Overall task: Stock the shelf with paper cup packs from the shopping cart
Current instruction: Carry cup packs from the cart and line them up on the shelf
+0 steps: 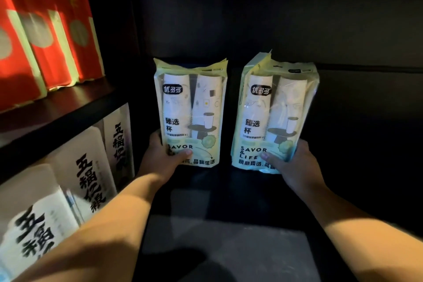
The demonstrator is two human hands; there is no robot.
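Observation:
Two pale green paper cup packs stand upright, side by side, inside a dark shelf bay. My left hand (pixel 163 155) grips the bottom left corner of the left pack (pixel 191 107), thumb across its front. My right hand (pixel 290 162) grips the bottom right corner of the right pack (pixel 274 110), thumb on the front. A narrow gap separates the packs. The right pack leans slightly to the left. Whether the packs rest on the dark shelf board (pixel 217 190) I cannot tell. The shopping cart is out of view.
To the left, red packs (pixel 45 36) stand on an upper black shelf (pixel 68 110), and white packs with black characters (pixel 87 171) fill the level below. The bay is dark behind and to the right of the cup packs. A grey floor patch (pixel 224 247) lies below.

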